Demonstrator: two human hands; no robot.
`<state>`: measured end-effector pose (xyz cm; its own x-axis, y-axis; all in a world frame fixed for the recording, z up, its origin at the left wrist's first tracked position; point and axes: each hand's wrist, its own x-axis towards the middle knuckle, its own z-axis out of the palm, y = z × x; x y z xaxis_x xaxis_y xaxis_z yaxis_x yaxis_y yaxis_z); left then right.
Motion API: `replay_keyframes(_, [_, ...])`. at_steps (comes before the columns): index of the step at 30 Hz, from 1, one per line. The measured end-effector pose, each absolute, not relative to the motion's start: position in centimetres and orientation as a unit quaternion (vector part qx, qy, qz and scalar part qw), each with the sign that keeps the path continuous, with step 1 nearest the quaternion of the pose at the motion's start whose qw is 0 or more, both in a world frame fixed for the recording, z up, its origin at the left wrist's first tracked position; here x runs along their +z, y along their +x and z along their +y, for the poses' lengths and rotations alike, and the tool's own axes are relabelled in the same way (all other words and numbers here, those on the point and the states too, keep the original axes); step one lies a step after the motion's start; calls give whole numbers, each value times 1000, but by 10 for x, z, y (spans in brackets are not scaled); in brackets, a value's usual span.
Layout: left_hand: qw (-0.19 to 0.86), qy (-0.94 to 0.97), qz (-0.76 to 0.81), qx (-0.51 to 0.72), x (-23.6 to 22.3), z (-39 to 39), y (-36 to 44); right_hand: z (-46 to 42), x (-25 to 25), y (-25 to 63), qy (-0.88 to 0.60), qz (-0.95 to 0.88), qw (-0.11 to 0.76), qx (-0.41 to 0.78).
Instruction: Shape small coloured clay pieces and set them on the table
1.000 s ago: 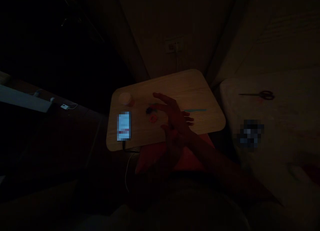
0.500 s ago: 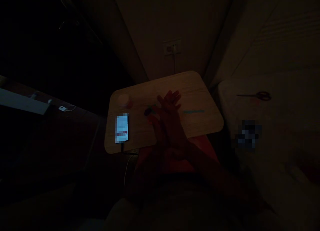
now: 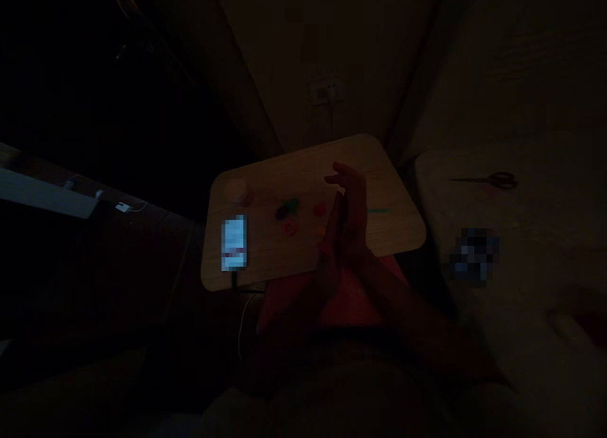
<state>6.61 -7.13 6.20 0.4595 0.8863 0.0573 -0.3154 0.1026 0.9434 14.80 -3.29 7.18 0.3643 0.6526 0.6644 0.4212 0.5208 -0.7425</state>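
Over the small wooden table (image 3: 265, 261), my left hand (image 3: 333, 232) and my right hand (image 3: 355, 213) stand upright, palm against palm. The left fingers are straight and lie flat along the right palm. My right fingers are stretched out and bend a little at the tips. Anything between the palms is hidden. Left of the hands lie a green lump (image 3: 291, 205), a dark lump (image 3: 282, 213), a red ring-shaped piece (image 3: 289, 228), a small red piece (image 3: 320, 208) and an orange-yellow piece (image 3: 320, 232). A thin teal strip (image 3: 380, 210) lies to the right.
A lit phone (image 3: 234, 243) with a cable lies at the table's left, below a pale round container (image 3: 236, 190). On the pale surface at right are scissors (image 3: 488, 181) and a blurred dark item (image 3: 473, 255). A wall socket (image 3: 325, 91) is behind. The room is very dark.
My hands have shifted right and turned from lying across each other with spread fingers to upright, palm to palm. The small red and orange-yellow pieces now show.
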Motion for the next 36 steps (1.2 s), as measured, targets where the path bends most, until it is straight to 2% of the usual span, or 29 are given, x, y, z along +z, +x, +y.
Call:
replay_keyframes(4, [667, 536, 235, 460, 61, -71, 65, -32, 71, 149, -500, -518, 690, 76])
replay_keyframes(8, [692, 497, 218, 476, 57, -68, 70, -29, 68, 151, -514, -487, 705, 42])
replay_keyframes(13, [758, 355, 238, 493, 51, -55, 81, -15, 58, 157, -537, -444, 717, 28])
replay_keyframes(20, [798, 164, 266, 515, 51, -35, 76, -8, 48, 174, -561, -346, 743, 113])
replay_keyframes(23, [800, 129, 269, 520, 53, -33, 73, -30, 52, 184, -548, -428, 705, 138])
replay_keyframes(26, [799, 135, 278, 517, 60, -34, 70, -56, 53, 192, -498, -615, 582, 190])
replay_keyframes(29, [803, 155, 281, 502, 67, -37, 69, -71, 46, 194, -477, -690, 498, 222])
replay_keyframes(31, [807, 166, 285, 490, 70, -39, 70, -74, 41, 194, -486, -689, 487, 226])
replay_keyframes(36, [777, 225, 298, 507, 59, -43, 69, -78, 34, 195, -505, -632, 528, 259])
